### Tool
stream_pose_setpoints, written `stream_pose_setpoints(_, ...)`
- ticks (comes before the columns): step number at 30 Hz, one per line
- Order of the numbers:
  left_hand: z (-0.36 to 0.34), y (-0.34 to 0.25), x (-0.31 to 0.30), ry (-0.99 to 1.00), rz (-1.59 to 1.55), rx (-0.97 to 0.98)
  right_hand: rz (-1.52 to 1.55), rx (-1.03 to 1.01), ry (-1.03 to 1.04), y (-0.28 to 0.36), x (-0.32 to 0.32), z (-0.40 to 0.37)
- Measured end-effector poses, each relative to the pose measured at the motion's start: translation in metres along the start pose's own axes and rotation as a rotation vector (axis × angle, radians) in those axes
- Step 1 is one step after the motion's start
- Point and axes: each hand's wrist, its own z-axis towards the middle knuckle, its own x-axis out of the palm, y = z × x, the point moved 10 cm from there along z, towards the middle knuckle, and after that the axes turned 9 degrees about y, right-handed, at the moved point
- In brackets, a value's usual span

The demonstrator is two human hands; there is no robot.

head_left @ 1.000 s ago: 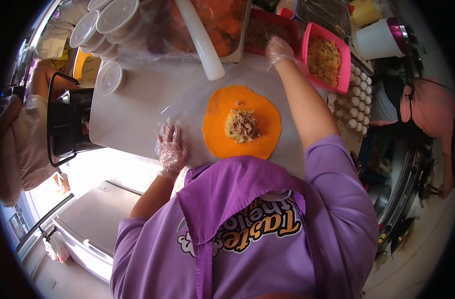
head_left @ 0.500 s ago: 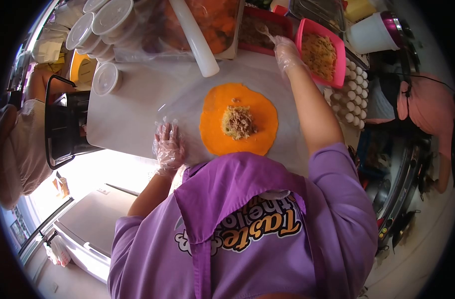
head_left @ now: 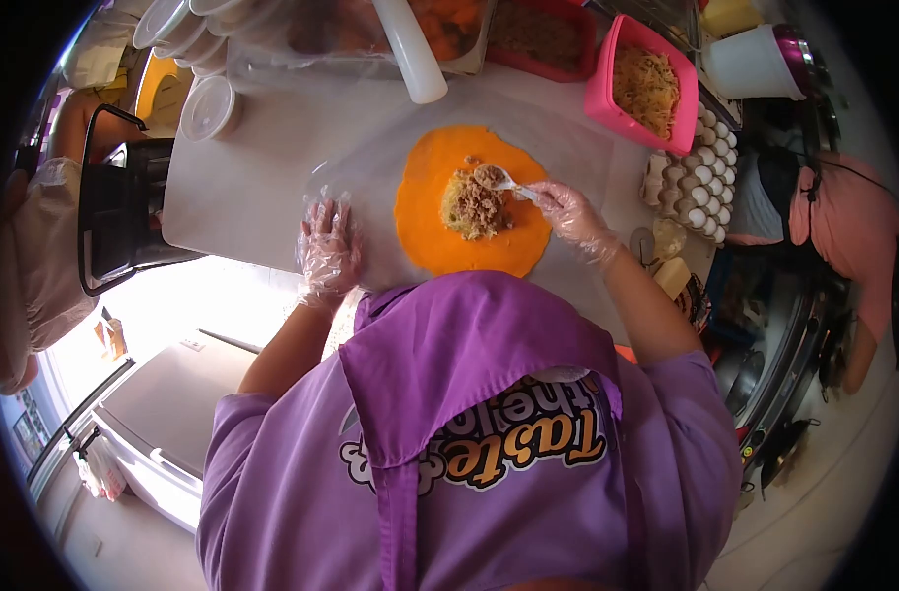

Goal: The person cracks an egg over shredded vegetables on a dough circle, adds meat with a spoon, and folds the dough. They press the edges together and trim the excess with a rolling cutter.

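The white table (head_left: pixel 262 167) is the biggest thing here, and both hands work on it. The orange round (head_left: pixel 439 236) lies flat between the two hands. It is near the right hand's fingertips and a little way off from the left hand.

A second ago the right hand (head_left: pixel 567 215) was stretched far out to the red tray (head_left: pixel 538 34) of brown meat at the back. Now it has come back and hovers over the near edge of the orange round. Its gloved fingers are closed tight on the handle of a spoon (head_left: pixel 497 178). The bowl of the spoon sticks out past the fingertips. It holds a lump of meat and hangs right over the meat pile (head_left: pixel 474 205) in the middle of the round. So it looks like more meat is being added to the pile.

The left hand (head_left: pixel 328 251) has hardly moved. It lies flat, with its fingers spread and holding nothing, and presses down on the clear sheet under the round.

The pink tub (head_left: pixel 646 89) of yellow shreds and the eggs (head_left: pixel 700 182) sit beyond the right hand. No hand touches them.
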Motion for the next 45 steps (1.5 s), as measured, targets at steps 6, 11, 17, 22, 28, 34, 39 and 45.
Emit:
stream_pose_setpoints(6, 0.000, -0.003, -0.006, -0.001, -0.008, -0.021, -0.802, -0.401, 0.011, 0.033, 0.031, -0.031)
stream_pose_setpoints(11, -0.001, -0.002, -0.003, -0.002, 0.001, -0.007, -1.149, -0.615, -0.076, 0.068, 0.050, -0.050)
stream_pose_setpoints(17, 0.001, -0.001, -0.003, 0.012, -0.001, -0.033, -0.741, -0.649, -0.132, 0.091, 0.026, -0.036)
stream_pose_setpoints(22, 0.000, -0.002, -0.005, 0.018, 0.015, -0.031, -0.739, -0.237, -0.392, 0.112, -0.061, 0.034)
stream_pose_setpoints(28, -0.001, 0.000, -0.006, -0.018, -0.008, -0.014, -1.316, 0.170, -0.402, 0.141, -0.083, 0.106)
stream_pose_setpoints(34, -0.001, -0.003, -0.012, -0.043, -0.034, -0.020, -1.530, -0.003, -0.209, 0.144, -0.004, 0.094)
stream_pose_setpoints(39, 0.000, -0.003, -0.013, -0.045, -0.024, -0.025, -0.832, 0.070, 0.076, 0.040, 0.057, 0.093)
stream_pose_setpoints(45, 0.000, -0.004, -0.014, -0.021, -0.021, -0.030, -0.452, 0.391, 0.199, 0.036, 0.066, 0.066)
